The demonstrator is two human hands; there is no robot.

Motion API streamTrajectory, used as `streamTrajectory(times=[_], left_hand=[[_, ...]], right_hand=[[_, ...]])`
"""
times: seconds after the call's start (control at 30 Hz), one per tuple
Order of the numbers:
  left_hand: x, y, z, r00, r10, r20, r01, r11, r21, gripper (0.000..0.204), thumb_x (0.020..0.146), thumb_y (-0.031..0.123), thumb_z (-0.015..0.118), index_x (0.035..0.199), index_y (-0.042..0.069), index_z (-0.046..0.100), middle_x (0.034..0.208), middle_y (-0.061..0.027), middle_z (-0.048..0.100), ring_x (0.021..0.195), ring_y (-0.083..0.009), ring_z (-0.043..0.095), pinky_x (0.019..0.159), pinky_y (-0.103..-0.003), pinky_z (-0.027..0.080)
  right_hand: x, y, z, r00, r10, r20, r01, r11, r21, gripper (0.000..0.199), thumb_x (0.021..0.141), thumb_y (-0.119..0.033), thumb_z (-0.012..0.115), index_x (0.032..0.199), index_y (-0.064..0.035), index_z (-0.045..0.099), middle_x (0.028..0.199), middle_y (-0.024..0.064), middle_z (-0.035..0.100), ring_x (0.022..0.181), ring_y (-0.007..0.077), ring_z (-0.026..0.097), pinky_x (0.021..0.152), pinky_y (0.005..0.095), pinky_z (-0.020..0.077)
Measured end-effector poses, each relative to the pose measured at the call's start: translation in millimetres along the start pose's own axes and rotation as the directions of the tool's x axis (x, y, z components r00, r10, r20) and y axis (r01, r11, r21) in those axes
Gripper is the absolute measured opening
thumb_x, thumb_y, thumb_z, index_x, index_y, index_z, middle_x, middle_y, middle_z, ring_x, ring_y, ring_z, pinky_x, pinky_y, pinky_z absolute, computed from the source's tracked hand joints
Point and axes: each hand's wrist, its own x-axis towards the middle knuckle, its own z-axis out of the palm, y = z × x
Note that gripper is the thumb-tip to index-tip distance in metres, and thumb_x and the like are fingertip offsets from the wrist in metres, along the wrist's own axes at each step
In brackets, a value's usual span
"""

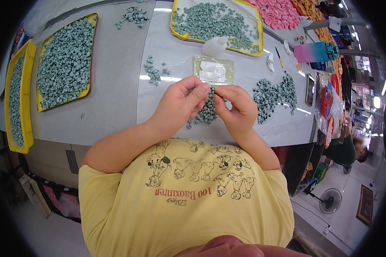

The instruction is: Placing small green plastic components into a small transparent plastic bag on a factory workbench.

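In front of my chest, my left hand and my right hand meet with thumbs and fingers pinched. A small grey-green piece shows between their fingertips, mostly covered by them. Below the hands lies a loose pile of similar grey-green pieces, partly hidden by my fingers. Just beyond the fingertips sits a square, pale yellow-green pad with white paper and a round clear spot on it. A white squeeze bottle stands behind it, against the near edge of a yellow tray of green pieces.
Another pile of pieces lies to the right, a smaller cluster to the left. Two yellow trays of pieces stand at far left. A pink-and-teal bottle, a yellow knife-like tool and a phone-like dark rectangle are at right.
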Motion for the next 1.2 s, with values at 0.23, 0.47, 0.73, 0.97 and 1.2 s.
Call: streamTrajectory(times=[0.23,0.47,0.73,0.97,1.2], left_hand=[[0,-4,2,1.000,0.010,-0.023,-0.009,0.998,0.054,0.019,0.092,0.025,0.050,0.085,0.007,0.052,0.068,0.0035,0.047,0.056,-0.0020,0.038,0.047,-0.017,0.031],[0,-5,8,0.999,0.027,-0.039,-0.023,0.995,0.096,0.022,0.092,0.026,0.050,0.083,0.007,0.052,0.065,0.0041,0.046,0.053,-0.0021,0.037,0.046,-0.017,0.031],[-1,-4,7,0.982,-0.184,-0.035,0.187,0.958,0.216,0.028,0.093,0.031,0.049,0.078,0.008,0.048,0.066,0.0039,0.043,0.049,-0.0030,0.029,0.043,-0.019,0.024],[-3,3,8,0.969,-0.247,0.033,0.244,0.967,0.070,0.021,0.092,0.021,0.043,0.087,0.003,0.052,0.071,0.0012,0.046,0.053,-0.0040,0.033,0.045,-0.020,0.028],[-1,3,13,0.987,-0.154,-0.048,0.145,0.977,-0.159,0.016,0.092,0.010,0.038,0.100,0.002,0.050,0.076,-0.0013,0.046,0.058,-0.0057,0.033,0.047,-0.020,0.027]], right_hand=[[-2,-4,1,0.998,-0.054,-0.011,0.053,0.997,-0.054,0.023,0.066,0.010,0.066,0.088,0.0014,0.065,0.083,0.0113,0.064,0.070,0.0163,0.062,0.059,0.0235,0.0490],[-5,-6,-2,0.999,-0.014,-0.031,0.012,0.999,-0.038,0.022,0.066,0.010,0.066,0.087,0.0019,0.065,0.082,0.0115,0.064,0.069,0.0165,0.061,0.059,0.0229,0.0482],[14,27,-54,0.896,0.398,0.197,-0.336,0.897,-0.287,0.019,0.080,-0.001,0.058,0.097,-0.0017,0.064,0.086,0.0098,0.064,0.071,0.0173,0.061,0.064,0.0262,0.0473],[9,55,-94,0.792,0.572,0.212,-0.274,0.644,-0.714,0.017,0.079,-0.002,0.056,0.095,-0.0017,0.063,0.089,0.0157,0.062,0.077,0.0279,0.061,0.070,0.0322,0.0480],[9,57,-87,0.758,0.612,0.225,-0.338,0.664,-0.667,0.019,0.074,-0.002,0.060,0.093,-0.0004,0.060,0.085,0.0127,0.059,0.076,0.0243,0.059,0.070,0.0312,0.0474]])
